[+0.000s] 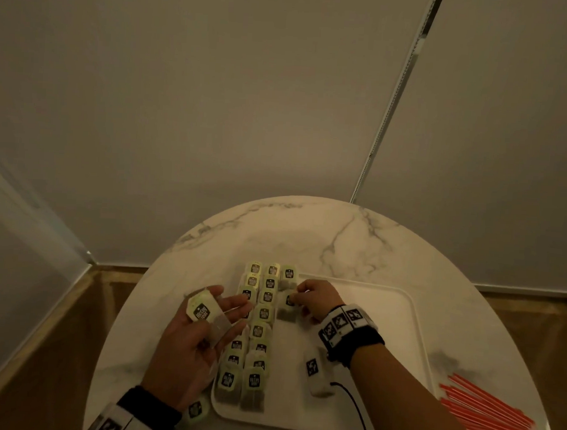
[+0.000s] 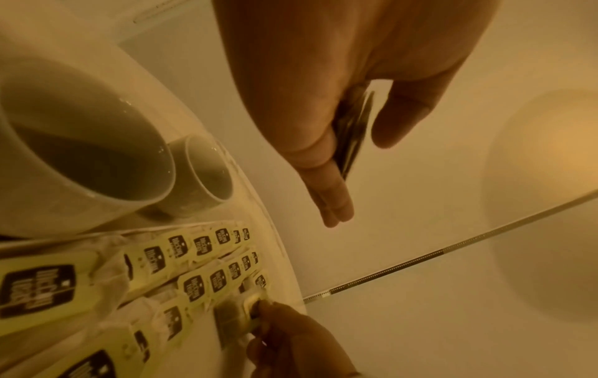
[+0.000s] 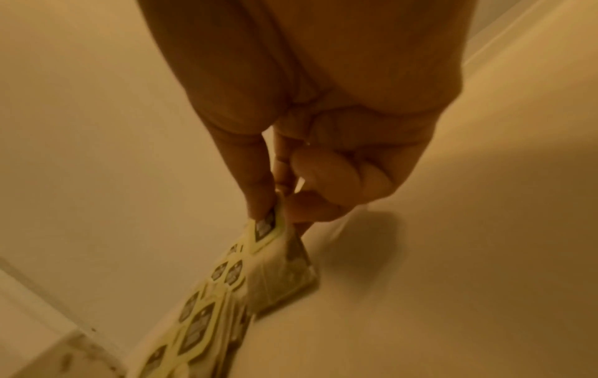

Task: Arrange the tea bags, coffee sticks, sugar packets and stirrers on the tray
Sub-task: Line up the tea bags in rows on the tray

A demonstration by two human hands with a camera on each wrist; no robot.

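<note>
My right hand (image 1: 315, 300) has its grip pinched on the paper tag of a tea bag (image 1: 287, 308), thumb and forefinger closed on it, the other fingers curled under. That bag lies on the white tray (image 1: 411, 323) with its long axis running far to near, tag at the far end, dark pouch toward me. It sits just right of two columns of tea bags (image 1: 262, 315) laid the same way, overlapping one another down the tray's left side, and just near another single bag that heads this third column.

My left hand (image 1: 193, 335) hovers palm up over the tray's left edge, fingers nearly straight, with a spare tea bag (image 1: 204, 312) lying across them, its tag toward the far left and its pouch trailing toward me; from the left wrist view it looks tucked between thumb and fingers.

To the right of my right hand the tray floor is bare white out to its raised right rim. A small white marker block (image 1: 315, 374) with a black cable rests on the tray near my right wrist. Beyond the rim, on the round marble surface (image 1: 307, 229), red stirrers (image 1: 488, 419) lie bunched at the near right. One loose tea bag (image 1: 196, 411) sits off the tray by my left wrist.
</note>
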